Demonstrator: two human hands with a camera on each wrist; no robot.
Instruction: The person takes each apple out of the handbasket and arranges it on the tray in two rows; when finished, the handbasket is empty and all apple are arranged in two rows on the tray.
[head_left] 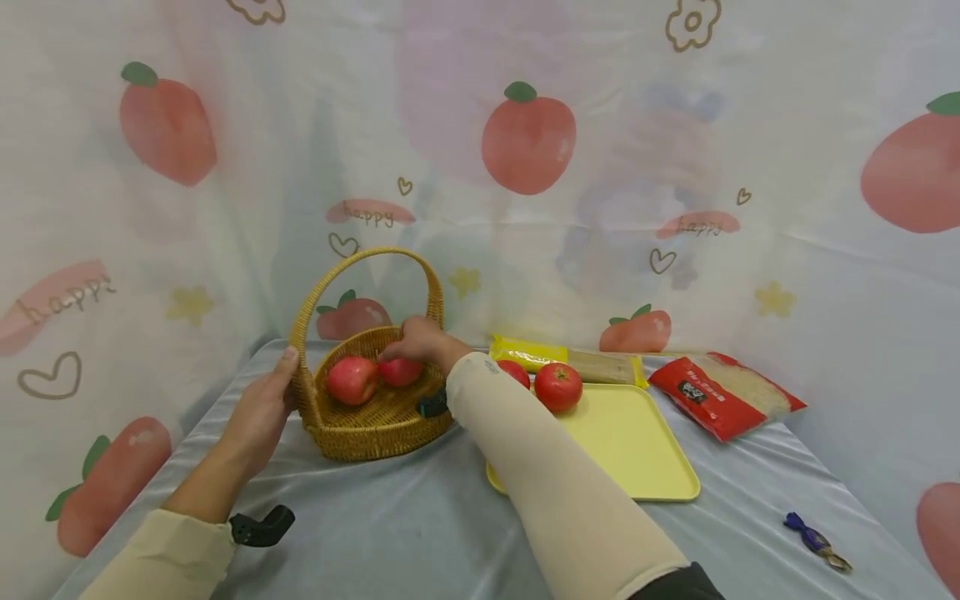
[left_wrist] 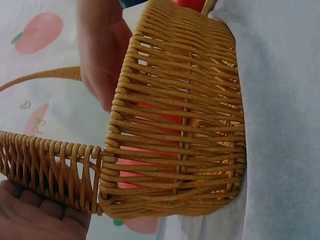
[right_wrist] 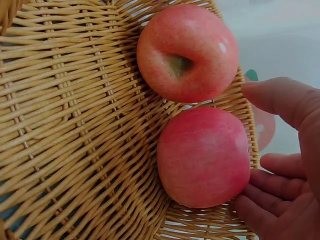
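A wicker basket (head_left: 367, 443) with a tall arched handle stands on the table at the left. My left hand (head_left: 258, 414) grips the handle's left base, thumb in front; the left wrist view shows its curled fingers (left_wrist: 31, 199) behind the weave. Two red apples lie side by side inside, the left apple (head_left: 352, 381) and the right apple (head_left: 401, 372). Over the right apple reaches my right hand (head_left: 427, 340). In the right wrist view, its fingers (right_wrist: 270, 192) lie against one apple (right_wrist: 204, 157), while the thumb (right_wrist: 272, 95) stands apart from both.
Right of the basket is a yellow tray (head_left: 637, 442) with two tomatoes (head_left: 558, 387), one partly behind my right sleeve. Behind it lies a yellow noodle packet (head_left: 600, 365). A red food bag (head_left: 720, 396) and a purple-wrapped candy (head_left: 816, 540) lie farther right.
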